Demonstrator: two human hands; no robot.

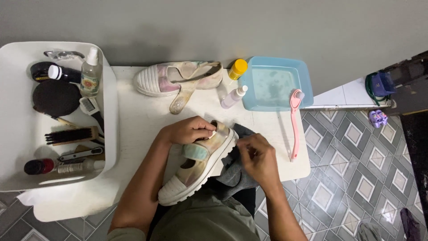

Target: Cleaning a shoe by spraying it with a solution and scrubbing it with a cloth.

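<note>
A pale strap shoe (199, 166) lies toe toward the person, between both hands, at the near edge of the white table (142, 120). The left hand (189, 130) is closed over the heel opening, apparently steadying the shoe. The right hand (257, 157), fingers curled, pinches a grey cloth (232, 176) against the sole edge just beside it. Beyond the hands rests the matching shoe (178, 79), strap undone, next to a yellow-capped bottle (237, 69), a small spray bottle (233, 97) and a blue basin (276, 83). A pink long-handled brush (294, 122) lies right of the right hand. Left of the left hand, a white tub (18, 134) groups brushes and bottles within reach.
</note>
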